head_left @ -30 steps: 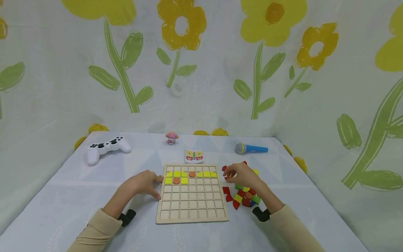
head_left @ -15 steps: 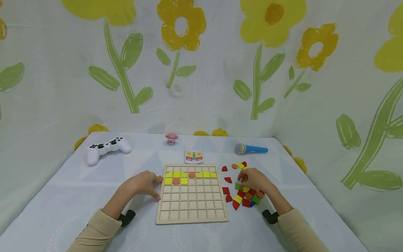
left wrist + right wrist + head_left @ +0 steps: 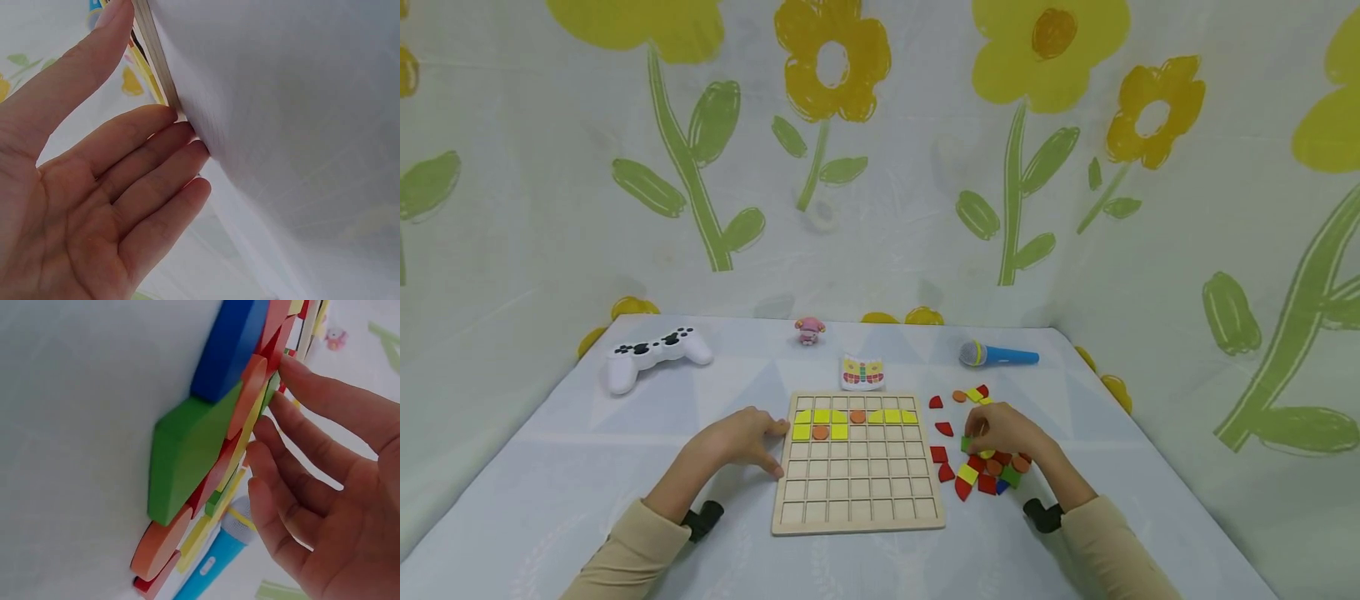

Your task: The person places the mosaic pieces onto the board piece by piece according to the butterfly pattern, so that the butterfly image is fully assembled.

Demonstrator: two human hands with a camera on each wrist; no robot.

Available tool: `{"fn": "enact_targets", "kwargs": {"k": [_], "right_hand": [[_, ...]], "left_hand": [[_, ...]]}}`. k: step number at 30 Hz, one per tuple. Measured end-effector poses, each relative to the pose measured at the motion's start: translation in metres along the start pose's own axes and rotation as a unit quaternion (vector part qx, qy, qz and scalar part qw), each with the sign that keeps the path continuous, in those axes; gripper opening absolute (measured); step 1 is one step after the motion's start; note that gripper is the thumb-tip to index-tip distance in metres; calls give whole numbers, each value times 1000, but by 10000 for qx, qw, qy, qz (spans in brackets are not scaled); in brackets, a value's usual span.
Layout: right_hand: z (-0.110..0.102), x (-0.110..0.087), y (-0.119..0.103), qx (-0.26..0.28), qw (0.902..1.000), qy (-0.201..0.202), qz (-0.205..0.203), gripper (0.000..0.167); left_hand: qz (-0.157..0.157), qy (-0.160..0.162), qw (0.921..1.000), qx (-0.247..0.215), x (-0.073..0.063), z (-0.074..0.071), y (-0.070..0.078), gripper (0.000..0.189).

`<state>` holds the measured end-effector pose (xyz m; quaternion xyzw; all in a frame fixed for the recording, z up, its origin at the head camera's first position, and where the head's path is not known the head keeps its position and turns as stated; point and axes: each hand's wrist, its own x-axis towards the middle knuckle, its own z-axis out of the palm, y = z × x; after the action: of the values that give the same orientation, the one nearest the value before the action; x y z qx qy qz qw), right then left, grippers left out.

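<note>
My left hand (image 3: pixel 741 437) stays at the left edge of the wooden grid board (image 3: pixel 859 531); in the left wrist view its nearly straight fingertips (image 3: pixel 199 150) touch the board's side. Yellow and orange pieces fill part of the upper rows. To the right, my right hand (image 3: pixel 1003 429) is low over the loose coloured blocks. Between its thumb and index finger is a green square block (image 3: pixel 966 443), pinched where it lies among the others. In the right wrist view the thumb (image 3: pixel 297 369) hides some of that block, while another green block (image 3: pixel 181 462) lies nearer the camera.
Red quarter pieces (image 3: pixel 943 428) lie between board and pile. Behind the board stands a butterfly pattern card (image 3: pixel 862 372). Farther back are a white game controller (image 3: pixel 658 354), a pink figurine (image 3: pixel 809 330) and a blue toy microphone (image 3: pixel 1000 354). Curtains with flowers hang behind the table.
My right hand has moved back from the red pieces near the board to the green block, dropping slightly left over it lately. The left hand and the board have kept their place.
</note>
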<state>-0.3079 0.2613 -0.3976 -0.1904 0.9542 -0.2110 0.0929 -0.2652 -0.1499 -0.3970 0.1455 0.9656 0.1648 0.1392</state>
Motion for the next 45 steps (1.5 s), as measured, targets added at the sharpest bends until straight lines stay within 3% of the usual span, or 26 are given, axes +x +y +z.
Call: {"fn": "enact_targets", "kwargs": {"k": [8,13,17,24,33,41,45], "right_hand": [[0,5,0,145,9999,-9,-45,26],[-3,10,-6,217,9975,200,-636,17],[-3,16,-22,437,9919,379,-1128,13],[13,32,-60,810,9871,345,-1336,12],[31,50,-89,907,9820,145,-1653,10],[43,68,-109,587,9791,11,-1948,9],[49,75,-116,416,9823,-23,-1828,10]], "left_hand": [[-73,-52,9999,-91,0,0,0,76],[-89,-32,9999,-88,-1,1,1,76],[-40,6,10000,-22,-1,0,1,75],[-38,38,10000,8,-2,0,1,74],[-26,31,10000,-27,-2,0,2,74],[-29,27,10000,58,-1,1,2,74],[-36,37,10000,50,-1,1,2,74]]}}
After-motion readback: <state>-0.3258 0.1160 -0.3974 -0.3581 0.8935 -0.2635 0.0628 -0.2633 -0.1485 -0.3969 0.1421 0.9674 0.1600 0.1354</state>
